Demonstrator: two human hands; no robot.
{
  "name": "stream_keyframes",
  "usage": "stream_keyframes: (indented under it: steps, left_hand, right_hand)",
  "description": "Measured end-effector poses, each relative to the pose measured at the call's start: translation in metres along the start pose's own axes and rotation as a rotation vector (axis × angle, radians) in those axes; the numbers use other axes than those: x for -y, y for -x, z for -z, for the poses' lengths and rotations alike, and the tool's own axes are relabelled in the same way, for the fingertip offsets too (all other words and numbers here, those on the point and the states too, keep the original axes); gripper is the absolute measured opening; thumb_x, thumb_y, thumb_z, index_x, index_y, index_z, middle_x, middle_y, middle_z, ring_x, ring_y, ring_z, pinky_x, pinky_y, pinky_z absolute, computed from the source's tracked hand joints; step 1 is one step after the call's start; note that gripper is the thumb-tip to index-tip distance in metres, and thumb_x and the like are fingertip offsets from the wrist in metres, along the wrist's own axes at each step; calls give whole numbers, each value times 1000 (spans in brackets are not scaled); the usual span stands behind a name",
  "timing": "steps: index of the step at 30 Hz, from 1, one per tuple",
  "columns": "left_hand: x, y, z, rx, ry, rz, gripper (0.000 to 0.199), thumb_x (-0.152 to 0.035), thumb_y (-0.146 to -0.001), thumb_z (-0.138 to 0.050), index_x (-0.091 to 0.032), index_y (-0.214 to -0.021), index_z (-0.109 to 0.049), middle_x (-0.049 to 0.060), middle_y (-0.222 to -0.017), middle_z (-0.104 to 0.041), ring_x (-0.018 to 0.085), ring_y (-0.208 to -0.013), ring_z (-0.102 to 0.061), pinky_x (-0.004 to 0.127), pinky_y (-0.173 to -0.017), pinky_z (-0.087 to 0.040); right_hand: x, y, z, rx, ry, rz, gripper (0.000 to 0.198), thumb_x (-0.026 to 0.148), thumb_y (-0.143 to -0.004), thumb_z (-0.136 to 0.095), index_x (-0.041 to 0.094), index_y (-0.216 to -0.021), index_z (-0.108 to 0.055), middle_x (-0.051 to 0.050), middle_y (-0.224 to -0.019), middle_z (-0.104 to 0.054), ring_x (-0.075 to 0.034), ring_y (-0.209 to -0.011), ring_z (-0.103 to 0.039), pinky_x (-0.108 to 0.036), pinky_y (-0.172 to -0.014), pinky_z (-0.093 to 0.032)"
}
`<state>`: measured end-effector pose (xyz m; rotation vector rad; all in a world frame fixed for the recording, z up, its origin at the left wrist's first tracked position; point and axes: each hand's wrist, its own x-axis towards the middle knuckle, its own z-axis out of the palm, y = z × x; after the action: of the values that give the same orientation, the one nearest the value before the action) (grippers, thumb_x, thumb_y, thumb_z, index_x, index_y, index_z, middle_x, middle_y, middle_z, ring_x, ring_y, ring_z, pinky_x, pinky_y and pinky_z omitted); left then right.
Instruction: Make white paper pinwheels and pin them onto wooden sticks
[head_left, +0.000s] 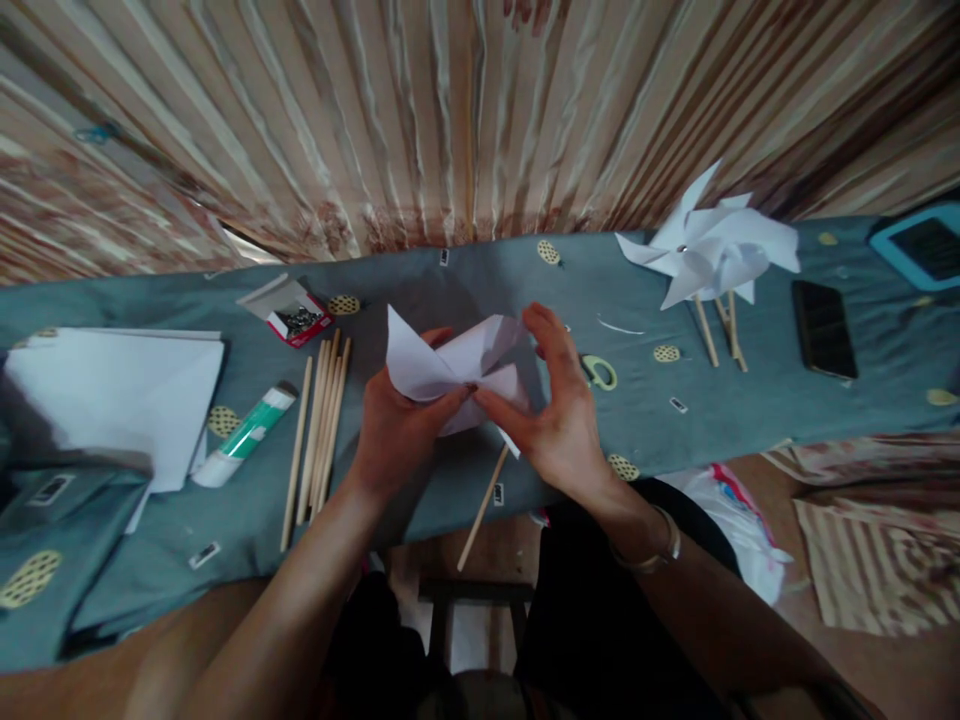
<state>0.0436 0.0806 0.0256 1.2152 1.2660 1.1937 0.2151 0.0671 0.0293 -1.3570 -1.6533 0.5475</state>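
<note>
Between my two hands is a white paper pinwheel (480,350) with curled blades. My left hand (401,425) wraps its left side, thumb pressed at the centre. From the other side my right hand (559,410) grips it, its thumb meeting the left one at the middle and its fingers curled behind the right blade. A small dark spot shows at the centre between the thumbs. Below the paper a wooden stick (482,510) slants down past the table's front edge; where its upper end goes is hidden.
On the left lie white paper sheets (112,400), a green-and-white glue tube (246,437), several wooden sticks (322,430) and an open box of pins (298,318). To the right are finished pinwheels (720,245), green-handled scissors (602,373), a phone (823,328) and a blue-framed device (919,245).
</note>
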Motion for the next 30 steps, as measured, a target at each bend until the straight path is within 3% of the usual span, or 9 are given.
stream_keyframes:
  steps: [6,10,12,18,27,30]
  left_hand:
    - [-6,-2,2,-55,131,55,57,-24,-66,-80,-13,-120,-63,8,-102,-75,23,-91,-71,35,-83,-58]
    - [-6,2,-1,-41,137,69,57,-26,-66,-80,-11,-119,-63,9,-103,-74,24,-92,-71,36,-84,-57]
    - [-5,4,-4,-25,116,69,59,-28,-66,-81,-10,-119,-63,10,-105,-74,24,-94,-71,36,-85,-57]
    - [-1,8,-10,-11,50,20,63,-30,-65,-80,-11,-122,-62,11,-110,-74,26,-98,-70,38,-87,-58]
    - [-3,11,-11,51,-39,-70,67,-32,-69,-80,-17,-130,-57,9,-115,-71,26,-102,-68,42,-93,-55]
    - [-4,10,-10,69,-44,-135,71,-33,-72,-80,-19,-136,-51,11,-125,-67,27,-112,-65,43,-98,-51]
  right_hand:
    - [-5,-7,11,-5,-317,-266,73,54,-73,-77,25,-135,-51,-13,-133,-61,-30,-123,-59,-53,-105,-47]
    - [-3,-12,11,223,-670,-527,69,51,-66,-82,27,-124,-55,-6,-105,-75,-27,-99,-72,-49,-92,-57]
    - [0,-14,8,291,-774,-585,68,43,-60,-87,28,-119,-56,-1,-94,-77,-26,-87,-74,-46,-84,-60]
    - [1,-16,2,246,-741,-597,62,35,-54,-90,28,-108,-59,5,-77,-74,-22,-67,-73,-38,-66,-62]
    - [-3,-18,4,178,-750,-596,64,32,-57,-88,29,-114,-60,5,-77,-73,-23,-70,-73,-41,-70,-62]
    - [-4,-22,12,131,-743,-581,61,34,-57,-87,28,-112,-61,6,-76,-73,-20,-66,-71,-40,-69,-62]
